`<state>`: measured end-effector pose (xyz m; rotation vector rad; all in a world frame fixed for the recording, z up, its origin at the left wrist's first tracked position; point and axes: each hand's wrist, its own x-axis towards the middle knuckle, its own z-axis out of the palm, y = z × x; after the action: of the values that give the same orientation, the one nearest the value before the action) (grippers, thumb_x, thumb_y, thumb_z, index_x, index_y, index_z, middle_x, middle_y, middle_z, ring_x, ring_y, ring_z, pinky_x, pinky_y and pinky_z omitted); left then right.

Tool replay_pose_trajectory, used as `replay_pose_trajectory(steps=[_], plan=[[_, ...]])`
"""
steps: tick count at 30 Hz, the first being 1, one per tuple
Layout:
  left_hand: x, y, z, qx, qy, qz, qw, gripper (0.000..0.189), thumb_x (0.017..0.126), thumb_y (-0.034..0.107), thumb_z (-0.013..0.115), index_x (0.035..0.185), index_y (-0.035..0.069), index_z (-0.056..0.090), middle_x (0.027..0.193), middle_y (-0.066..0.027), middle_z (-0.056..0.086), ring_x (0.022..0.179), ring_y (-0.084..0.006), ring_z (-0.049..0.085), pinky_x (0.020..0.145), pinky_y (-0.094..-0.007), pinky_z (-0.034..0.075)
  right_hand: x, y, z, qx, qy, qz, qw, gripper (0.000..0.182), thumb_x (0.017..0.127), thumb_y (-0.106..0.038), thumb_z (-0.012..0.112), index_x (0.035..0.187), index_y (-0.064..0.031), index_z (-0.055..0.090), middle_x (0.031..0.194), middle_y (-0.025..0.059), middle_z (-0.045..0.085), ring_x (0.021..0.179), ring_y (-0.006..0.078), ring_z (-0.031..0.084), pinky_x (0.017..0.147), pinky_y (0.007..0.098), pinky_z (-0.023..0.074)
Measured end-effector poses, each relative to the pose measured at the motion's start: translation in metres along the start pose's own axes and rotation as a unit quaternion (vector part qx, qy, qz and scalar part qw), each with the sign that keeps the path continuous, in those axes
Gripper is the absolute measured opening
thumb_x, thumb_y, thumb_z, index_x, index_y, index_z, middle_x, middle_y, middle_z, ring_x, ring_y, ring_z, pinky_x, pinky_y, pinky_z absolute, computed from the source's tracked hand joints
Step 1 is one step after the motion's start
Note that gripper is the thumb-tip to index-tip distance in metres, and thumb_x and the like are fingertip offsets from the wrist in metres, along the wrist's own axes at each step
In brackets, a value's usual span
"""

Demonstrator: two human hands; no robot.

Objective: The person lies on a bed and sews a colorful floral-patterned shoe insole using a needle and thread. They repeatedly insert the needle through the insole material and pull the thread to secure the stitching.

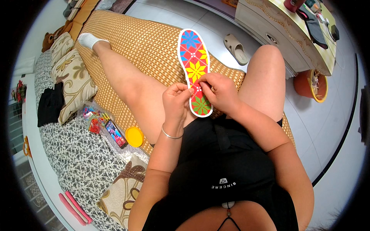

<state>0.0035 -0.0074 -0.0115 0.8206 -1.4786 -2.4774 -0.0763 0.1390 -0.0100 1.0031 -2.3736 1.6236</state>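
Observation:
An embroidered shoe insole (195,69) with a white rim and blue, yellow and green flower patterns on red lies lengthwise between my hands, above my lap. My left hand (177,99) grips its left edge between thumb and fingers. My right hand (221,91) rests over its right edge, thumb and forefinger pinched together at the red part below the large yellow flower. Whether a needle or thread is between those fingertips is too small to tell. The insole's underside is hidden.
On the bed to the left lie a bag of coloured threads (95,118), a smartphone (116,134) with its screen lit, a round yellow lid (134,137) and patterned cushions (76,78). A clog (236,49) and a plant pot (307,85) stand on the floor near a dresser (268,36).

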Motion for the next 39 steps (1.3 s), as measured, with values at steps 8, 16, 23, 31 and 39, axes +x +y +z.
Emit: replay_pose_trajectory(steps=[8,16,23,31,39], plan=[[0.000,0.000,0.001,-0.042,-0.011,-0.022,0.999,0.008,0.079,-0.006,0.064,0.079,-0.002,0.058,0.066,-0.0049,0.060,0.045,-0.0038,0.043,0.042,-0.0159,0.033,0.001,0.000,-0.007,0.016,-0.024,0.032,0.999,0.008,0.081,-0.002,0.064,0.089,-0.0006,0.063,0.076,0.0117,0.064,0.065,0.0220,0.063,0.058,0.0310,0.0487],[0.001,0.000,0.000,-0.050,-0.011,-0.023,0.998,0.007,0.080,-0.003,0.064,0.080,-0.001,0.058,0.065,-0.0053,0.059,0.045,-0.0050,0.042,0.042,-0.0172,0.032,0.003,-0.009,-0.016,0.051,-0.028,0.082,0.995,0.013,0.079,-0.002,0.064,0.091,-0.0021,0.061,0.070,0.0075,0.058,0.058,0.0147,0.055,0.052,0.0274,0.0439],[0.000,0.000,-0.001,-0.069,-0.010,-0.017,0.997,0.008,0.080,-0.005,0.064,0.081,-0.001,0.057,0.068,-0.0065,0.061,0.045,-0.0043,0.044,0.042,-0.0165,0.034,0.005,-0.015,-0.022,0.076,-0.054,0.137,0.986,0.010,0.077,-0.007,0.064,0.086,-0.0051,0.059,0.073,0.0108,0.061,0.064,0.0262,0.061,0.056,0.0354,0.0476],[-0.001,0.002,0.001,-0.055,-0.018,0.000,0.998,0.009,0.080,-0.005,0.064,0.082,-0.001,0.057,0.069,-0.0064,0.062,0.046,-0.0040,0.045,0.043,-0.0160,0.035,0.004,-0.012,-0.012,-0.008,-0.024,-0.010,1.000,0.007,0.078,-0.009,0.065,0.080,-0.0054,0.059,0.072,0.0115,0.060,0.067,0.0305,0.061,0.059,0.0404,0.0481],[-0.002,0.002,0.003,-0.038,-0.009,0.008,0.999,0.009,0.080,-0.006,0.065,0.082,-0.001,0.058,0.070,-0.0062,0.062,0.046,-0.0036,0.045,0.043,-0.0159,0.034,0.004,-0.011,-0.010,-0.024,-0.025,-0.019,0.999,0.008,0.078,-0.010,0.065,0.078,-0.0055,0.058,0.070,0.0120,0.059,0.065,0.0311,0.060,0.058,0.0416,0.0475]])
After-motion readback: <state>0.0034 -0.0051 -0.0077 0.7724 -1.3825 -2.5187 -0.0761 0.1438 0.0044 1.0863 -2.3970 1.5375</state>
